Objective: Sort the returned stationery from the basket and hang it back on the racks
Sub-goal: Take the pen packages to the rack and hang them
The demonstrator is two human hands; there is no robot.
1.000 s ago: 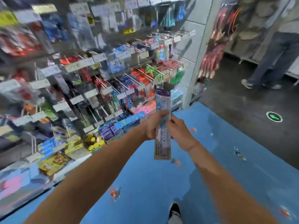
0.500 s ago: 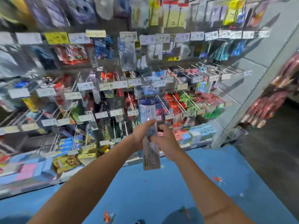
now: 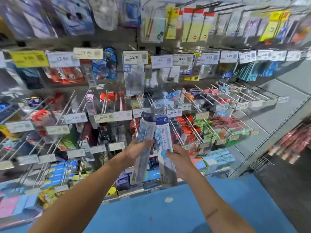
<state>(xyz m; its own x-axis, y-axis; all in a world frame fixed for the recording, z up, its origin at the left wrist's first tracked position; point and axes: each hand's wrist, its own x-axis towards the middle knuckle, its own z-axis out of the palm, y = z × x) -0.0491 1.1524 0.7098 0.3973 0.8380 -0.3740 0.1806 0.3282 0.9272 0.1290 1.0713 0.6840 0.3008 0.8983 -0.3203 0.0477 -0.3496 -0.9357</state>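
I hold two long packaged rulers upright in front of the stationery rack (image 3: 107, 101). My left hand (image 3: 136, 150) grips a stack of blue-and-clear ruler packs (image 3: 146, 132). My right hand (image 3: 178, 158) grips a second ruler pack (image 3: 164, 140) marked "20" at its top. The two packs stand side by side and lean slightly apart, their tops level with a row of metal hooks and price tags. The basket is out of view.
Rows of metal peg hooks (image 3: 198, 126) with price tags stick out toward me, hung with packaged pens, erasers and notes. Boxed goods (image 3: 217, 160) fill the bottom shelf. The floor (image 3: 168, 216) is blue. A second rack (image 3: 292, 142) stands at the right.
I have turned and stepped closer to the rack. The rulers, held together in both hands before, are now split into two, one in each hand, and raised toward the hooks.
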